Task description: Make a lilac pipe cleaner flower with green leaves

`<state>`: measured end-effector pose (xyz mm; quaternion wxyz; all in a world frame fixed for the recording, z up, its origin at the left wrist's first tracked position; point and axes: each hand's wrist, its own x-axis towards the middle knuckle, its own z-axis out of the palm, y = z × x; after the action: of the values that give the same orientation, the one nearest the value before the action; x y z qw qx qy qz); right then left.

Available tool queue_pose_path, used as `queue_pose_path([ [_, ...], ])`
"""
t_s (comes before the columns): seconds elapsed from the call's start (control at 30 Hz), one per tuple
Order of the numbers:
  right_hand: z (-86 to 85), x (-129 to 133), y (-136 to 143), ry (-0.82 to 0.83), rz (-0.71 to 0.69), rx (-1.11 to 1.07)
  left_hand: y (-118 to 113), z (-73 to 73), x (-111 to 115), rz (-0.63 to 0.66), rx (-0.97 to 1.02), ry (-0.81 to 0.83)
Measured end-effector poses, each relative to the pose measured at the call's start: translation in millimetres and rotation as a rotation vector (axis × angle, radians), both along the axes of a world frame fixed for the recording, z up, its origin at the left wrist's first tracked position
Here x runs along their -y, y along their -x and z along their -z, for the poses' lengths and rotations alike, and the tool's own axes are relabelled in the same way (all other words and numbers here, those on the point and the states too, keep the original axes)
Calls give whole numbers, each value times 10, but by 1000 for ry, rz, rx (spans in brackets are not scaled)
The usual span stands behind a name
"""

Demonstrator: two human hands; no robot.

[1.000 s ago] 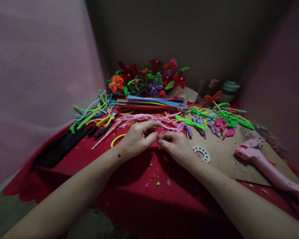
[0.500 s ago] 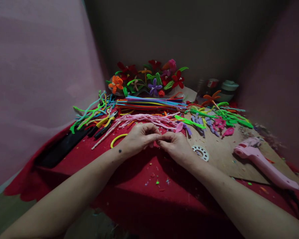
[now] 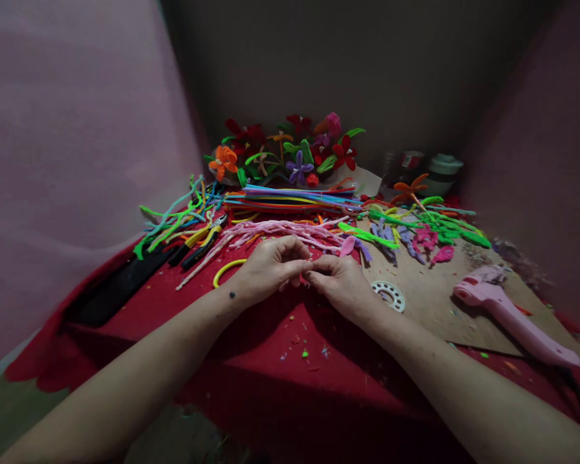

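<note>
My left hand [image 3: 274, 267] and my right hand [image 3: 339, 281] meet fingertip to fingertip above the red tablecloth [image 3: 290, 348]. Both are closed in a pinch, and whatever lies between the fingers is too small or hidden to make out. Just behind them spreads a bunch of pink pipe cleaners [image 3: 290, 229]. A pink petal-shaped piece [image 3: 348, 246] lies behind my right hand. Close to my left wrist is a yellow ring-shaped handle [image 3: 222, 270], partly covered by the hand. The white disc with holes [image 3: 388, 296] rests beside my right wrist.
Pliers [image 3: 205, 241] lie left, near a black flat object [image 3: 116, 290]. Straight pipe cleaners [image 3: 292, 198] and pipe-cleaner flowers [image 3: 297, 169] fill the back. A wooden board [image 3: 425, 309] at right bears coloured pieces and a pink glue gun [image 3: 512, 316]. A lidded jar [image 3: 442, 174] stands behind.
Both hands stay pinched together in almost the same place. The whole view has shifted very slightly; nothing on the table has visibly moved.
</note>
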<state>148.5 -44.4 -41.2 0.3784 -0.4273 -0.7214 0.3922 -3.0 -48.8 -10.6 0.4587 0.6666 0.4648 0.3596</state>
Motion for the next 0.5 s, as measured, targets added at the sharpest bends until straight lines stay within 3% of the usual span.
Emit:
queue_pose_path([
  [0.13, 5, 2, 3, -6, -9, -3, 11, 6, -11, 33, 19, -84],
  [0.5, -8, 22, 5, 37, 49, 53, 41, -2, -1, 18, -206, -312],
])
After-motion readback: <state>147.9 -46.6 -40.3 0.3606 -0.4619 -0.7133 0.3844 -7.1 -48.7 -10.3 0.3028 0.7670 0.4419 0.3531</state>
